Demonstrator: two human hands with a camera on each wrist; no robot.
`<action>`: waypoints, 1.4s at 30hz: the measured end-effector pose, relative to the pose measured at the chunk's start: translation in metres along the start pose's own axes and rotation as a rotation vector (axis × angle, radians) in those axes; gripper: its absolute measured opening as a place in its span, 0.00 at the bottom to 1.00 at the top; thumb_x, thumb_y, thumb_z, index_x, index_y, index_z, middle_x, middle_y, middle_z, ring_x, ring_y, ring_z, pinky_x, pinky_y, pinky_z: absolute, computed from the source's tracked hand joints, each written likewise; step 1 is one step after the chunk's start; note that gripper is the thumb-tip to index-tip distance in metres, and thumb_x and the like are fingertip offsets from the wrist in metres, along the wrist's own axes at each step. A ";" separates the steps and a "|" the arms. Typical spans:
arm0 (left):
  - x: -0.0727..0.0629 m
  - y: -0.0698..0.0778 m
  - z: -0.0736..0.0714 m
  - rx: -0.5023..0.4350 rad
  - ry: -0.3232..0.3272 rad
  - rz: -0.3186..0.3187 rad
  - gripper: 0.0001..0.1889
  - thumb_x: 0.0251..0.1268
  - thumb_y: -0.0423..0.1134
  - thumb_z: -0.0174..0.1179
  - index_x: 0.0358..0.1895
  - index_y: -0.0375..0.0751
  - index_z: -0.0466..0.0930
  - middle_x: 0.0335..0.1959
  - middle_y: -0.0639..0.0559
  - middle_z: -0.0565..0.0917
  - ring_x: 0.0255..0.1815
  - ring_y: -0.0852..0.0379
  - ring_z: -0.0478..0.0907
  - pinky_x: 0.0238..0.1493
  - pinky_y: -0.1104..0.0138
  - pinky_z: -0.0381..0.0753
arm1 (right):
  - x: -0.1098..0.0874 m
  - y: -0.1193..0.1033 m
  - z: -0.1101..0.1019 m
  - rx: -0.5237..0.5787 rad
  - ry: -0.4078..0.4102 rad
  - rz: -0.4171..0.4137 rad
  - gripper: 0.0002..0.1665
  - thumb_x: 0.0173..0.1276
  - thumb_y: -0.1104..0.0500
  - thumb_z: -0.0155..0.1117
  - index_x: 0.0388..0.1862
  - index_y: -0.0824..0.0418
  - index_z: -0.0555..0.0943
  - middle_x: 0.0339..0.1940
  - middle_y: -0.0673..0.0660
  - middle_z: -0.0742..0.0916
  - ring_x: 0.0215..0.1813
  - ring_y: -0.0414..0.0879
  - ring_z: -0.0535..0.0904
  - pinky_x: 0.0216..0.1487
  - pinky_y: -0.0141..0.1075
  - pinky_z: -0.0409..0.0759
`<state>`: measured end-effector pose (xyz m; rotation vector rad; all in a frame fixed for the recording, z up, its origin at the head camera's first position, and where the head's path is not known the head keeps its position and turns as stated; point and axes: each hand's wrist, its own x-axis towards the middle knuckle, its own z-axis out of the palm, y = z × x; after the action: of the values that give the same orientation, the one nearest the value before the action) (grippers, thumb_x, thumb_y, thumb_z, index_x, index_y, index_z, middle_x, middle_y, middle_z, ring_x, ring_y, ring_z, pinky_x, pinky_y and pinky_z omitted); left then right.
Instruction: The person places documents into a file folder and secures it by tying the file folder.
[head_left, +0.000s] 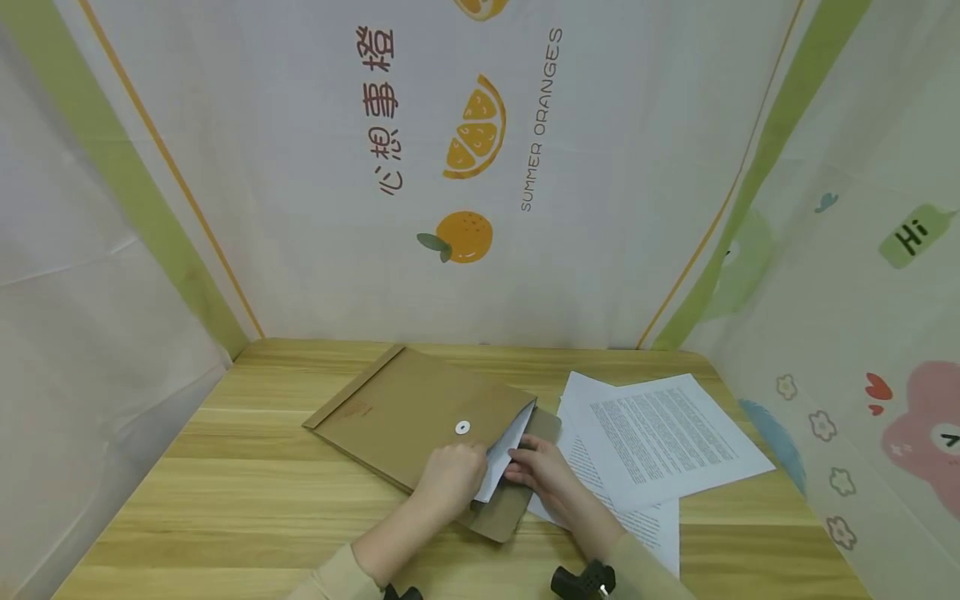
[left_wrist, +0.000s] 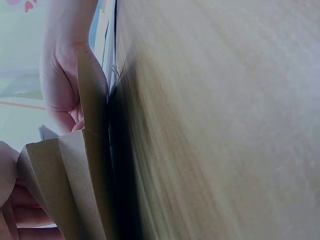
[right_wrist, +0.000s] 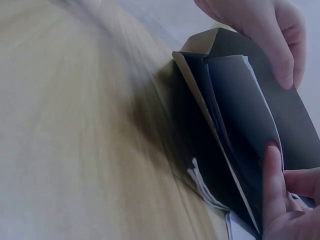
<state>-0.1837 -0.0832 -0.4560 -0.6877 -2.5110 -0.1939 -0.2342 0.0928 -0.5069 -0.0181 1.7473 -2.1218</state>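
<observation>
A brown kraft document envelope [head_left: 420,400] with a white round button [head_left: 462,427] lies slanted on the table, its mouth facing right. My left hand [head_left: 452,475] pinches the upper panel at the mouth, lifting it; in the right wrist view the left thumb and fingers [right_wrist: 282,60] are on that panel's edge. White papers [right_wrist: 240,95] stick partly out of the opening. At the mouth, my right hand [head_left: 546,471] pinches the papers' edge between thumb and fingers. The envelope's flap [head_left: 498,517] lies unfolded beneath the right hand. A white string [right_wrist: 202,187] hangs by the flap.
Printed sheets [head_left: 660,437] lie overlapping on the table to the right of the envelope, partly behind the right forearm. The wooden table [head_left: 247,492] is bordered by white printed curtains [head_left: 315,208] at the back and both sides.
</observation>
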 end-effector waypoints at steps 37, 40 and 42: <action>-0.008 0.003 0.014 -0.042 -0.124 -0.020 0.05 0.56 0.35 0.62 0.25 0.43 0.77 0.21 0.54 0.77 0.20 0.55 0.77 0.15 0.65 0.73 | 0.015 -0.003 0.002 -0.122 0.020 -0.026 0.23 0.67 0.70 0.53 0.58 0.82 0.69 0.38 0.69 0.85 0.34 0.48 0.85 0.37 0.37 0.84; -0.009 0.003 0.018 -0.060 -0.114 -0.034 0.06 0.53 0.36 0.64 0.23 0.44 0.77 0.20 0.55 0.77 0.20 0.54 0.77 0.15 0.65 0.72 | 0.015 -0.004 -0.002 -0.115 0.032 -0.024 0.22 0.68 0.70 0.52 0.58 0.82 0.68 0.38 0.67 0.86 0.33 0.47 0.85 0.36 0.36 0.84; -0.009 0.004 0.019 -0.068 -0.103 -0.039 0.07 0.51 0.36 0.65 0.21 0.45 0.76 0.19 0.55 0.77 0.18 0.55 0.76 0.14 0.65 0.70 | 0.014 -0.005 -0.004 -0.114 0.034 -0.020 0.22 0.69 0.70 0.51 0.59 0.82 0.68 0.37 0.66 0.86 0.33 0.46 0.85 0.37 0.36 0.84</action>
<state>-0.1836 -0.0788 -0.4766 -0.6923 -2.6277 -0.2655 -0.2496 0.0927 -0.5065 -0.0303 1.8938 -2.0446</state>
